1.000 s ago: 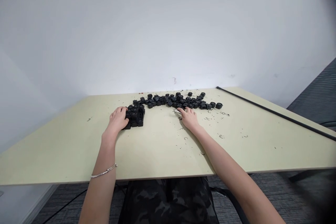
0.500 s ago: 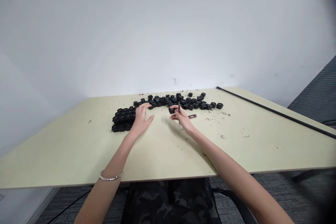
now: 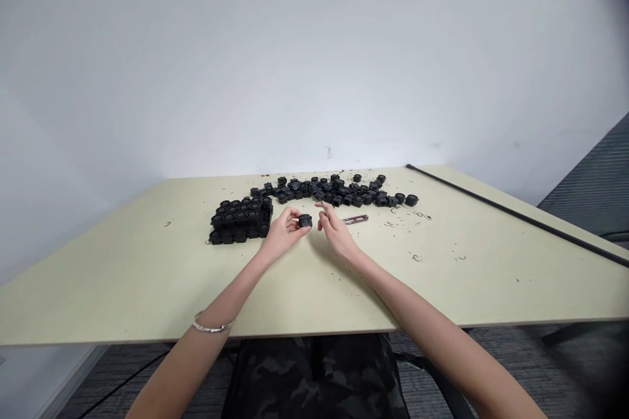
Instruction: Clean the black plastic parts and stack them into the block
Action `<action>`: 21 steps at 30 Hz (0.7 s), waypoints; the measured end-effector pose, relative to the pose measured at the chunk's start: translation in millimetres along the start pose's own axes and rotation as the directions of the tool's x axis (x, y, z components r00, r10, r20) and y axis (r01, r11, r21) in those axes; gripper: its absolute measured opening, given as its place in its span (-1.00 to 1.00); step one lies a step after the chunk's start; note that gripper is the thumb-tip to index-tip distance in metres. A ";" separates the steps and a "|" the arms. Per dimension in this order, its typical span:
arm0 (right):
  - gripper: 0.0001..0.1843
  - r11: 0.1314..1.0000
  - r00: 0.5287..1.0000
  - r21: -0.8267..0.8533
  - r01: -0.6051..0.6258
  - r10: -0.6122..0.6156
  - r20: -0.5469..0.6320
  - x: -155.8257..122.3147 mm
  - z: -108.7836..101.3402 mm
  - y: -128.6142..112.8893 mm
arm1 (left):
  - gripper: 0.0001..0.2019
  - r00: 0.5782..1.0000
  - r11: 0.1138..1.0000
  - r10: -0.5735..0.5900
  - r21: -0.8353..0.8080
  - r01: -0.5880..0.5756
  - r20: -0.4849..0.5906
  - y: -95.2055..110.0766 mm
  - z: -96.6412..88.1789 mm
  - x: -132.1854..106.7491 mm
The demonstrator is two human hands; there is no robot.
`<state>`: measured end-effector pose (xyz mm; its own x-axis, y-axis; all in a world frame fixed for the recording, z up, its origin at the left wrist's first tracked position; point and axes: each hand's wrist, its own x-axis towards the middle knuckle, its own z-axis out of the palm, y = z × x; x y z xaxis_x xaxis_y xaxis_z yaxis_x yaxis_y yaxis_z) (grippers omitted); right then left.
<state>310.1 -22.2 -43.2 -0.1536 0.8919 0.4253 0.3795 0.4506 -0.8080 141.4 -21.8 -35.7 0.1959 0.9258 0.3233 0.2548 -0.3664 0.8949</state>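
Observation:
My left hand (image 3: 284, 233) is closed on a small round black part (image 3: 305, 220), held just above the table. My right hand (image 3: 334, 229) is pinched close beside that part; a thin tool seems to be in its fingers, too small to name. A neat block of stacked black parts (image 3: 239, 220) lies left of my left hand. Behind both hands a loose heap of black parts (image 3: 339, 190) stretches along the table. A small metal piece (image 3: 356, 218) lies on the table right of my right hand.
The pale table (image 3: 147, 275) carries scattered black shavings (image 3: 417, 236) on its right half. A long black rod (image 3: 515, 213) runs along the table's right edge. A white wall stands behind the table, and grey carpet shows at the right.
My left hand left the stacked block, reached to the loose heap and came back holding one black part. My right hand lifted off the table and drew toward that part; the metal piece now lies uncovered.

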 end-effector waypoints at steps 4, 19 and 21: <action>-0.48 1.000 1.000 -0.004 -0.029 0.029 0.007 -2.4 -1.4 -3.0 | -0.63 1.000 0.997 -0.014 -0.073 0.014 0.005 -2.9 1.0 1.5; -0.55 0.997 0.995 -0.027 0.066 -0.064 0.073 -5.3 6.3 -5.9 | -0.54 0.992 0.896 -0.018 -0.443 -0.039 -0.123 -7.0 -3.2 3.6; -0.55 0.997 0.995 -0.033 0.076 -0.074 0.070 -4.8 5.3 -6.1 | -0.51 0.996 0.877 -0.017 -0.481 -0.028 -0.088 -7.1 -3.5 3.7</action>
<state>303.7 -29.0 -42.5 -0.2449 0.8568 0.4538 0.3963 0.5156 -0.7596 136.9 -15.4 -39.8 0.1079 0.9363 0.3342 -0.2371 -0.3022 0.9233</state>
